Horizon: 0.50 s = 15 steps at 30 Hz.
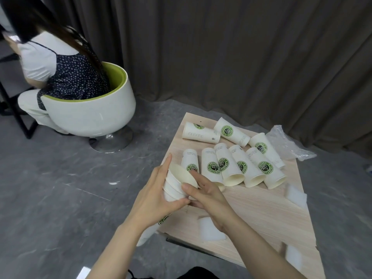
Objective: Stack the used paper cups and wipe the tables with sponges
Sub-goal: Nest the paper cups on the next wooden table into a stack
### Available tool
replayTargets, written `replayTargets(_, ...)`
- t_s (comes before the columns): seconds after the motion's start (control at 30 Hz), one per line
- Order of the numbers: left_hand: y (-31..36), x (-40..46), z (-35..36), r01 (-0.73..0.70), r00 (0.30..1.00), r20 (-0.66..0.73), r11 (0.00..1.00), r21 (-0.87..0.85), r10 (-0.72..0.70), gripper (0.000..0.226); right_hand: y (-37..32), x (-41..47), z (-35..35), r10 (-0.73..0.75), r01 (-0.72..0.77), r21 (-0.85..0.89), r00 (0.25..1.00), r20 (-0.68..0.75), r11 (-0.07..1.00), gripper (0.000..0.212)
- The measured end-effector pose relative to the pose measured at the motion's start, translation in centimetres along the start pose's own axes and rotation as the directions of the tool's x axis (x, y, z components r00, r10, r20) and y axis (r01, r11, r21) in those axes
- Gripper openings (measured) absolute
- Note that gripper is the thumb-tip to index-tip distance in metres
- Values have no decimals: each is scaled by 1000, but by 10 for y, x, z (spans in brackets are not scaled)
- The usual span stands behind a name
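Paper cup stack (177,183) is clasped by both the left hand (159,195) and right hand (207,195) over the table's (261,208) near-left edge.

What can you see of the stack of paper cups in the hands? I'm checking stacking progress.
The stack of nested white paper cups is held over the near left corner of the light wooden table, tilted with its open mouth up and to the right. Several rolled rims show stepped along its side; a green logo peeks out lower down. The left hand grips its side; the right hand holds it near the mouth. The top cup looks empty.
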<state>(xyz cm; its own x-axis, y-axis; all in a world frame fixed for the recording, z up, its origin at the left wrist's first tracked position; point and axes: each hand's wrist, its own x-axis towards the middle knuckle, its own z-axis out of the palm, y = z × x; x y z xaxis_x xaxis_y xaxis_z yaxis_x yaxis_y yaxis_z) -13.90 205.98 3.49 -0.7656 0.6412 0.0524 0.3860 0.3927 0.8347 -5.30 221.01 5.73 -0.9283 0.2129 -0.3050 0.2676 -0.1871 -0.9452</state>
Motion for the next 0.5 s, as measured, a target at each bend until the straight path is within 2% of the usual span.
replayTargets(0.07,-1,0,-2,16,1000,8,1000,-14,-16,109,2,2,7,7,-7,22,1000,-17,1000,24)
replayTargets(0.13,-1,1,-5,37,999,9,999,-30,-36,108,5,5,13,33,-31,47,999,-42,998,48)
replayTargets(0.17,-2,1,-7,48,999,6,998,-42,-48,107,6,6,15,32,-29,54,998,-46,998,46)
replayTargets(0.27,-6,1,-12,66,998,-3,994,-84,-66,101,10,6,22,10,-9,28,1000,-25,1000,20)
replayTargets(0.33,-10,1,-14,63,998,-15,993,-102,-65,96,12,5,25,-2,2,12,1000,-31,1000,17)
replayTargets(0.4,-15,2,-16,59,997,-33,993,-105,-63,95,14,5,27,-18,18,-19,999,-50,1000,31)
replayTargets(0.43,-18,2,-17,57,997,-38,993,-100,-61,95,18,6,26,-34,29,-64,996,-81,998,45)
replayTargets(0.5,-25,5,-21,58,997,-40,994,-90,-62,99,28,8,18,-89,46,-242,982,-169,969,64)
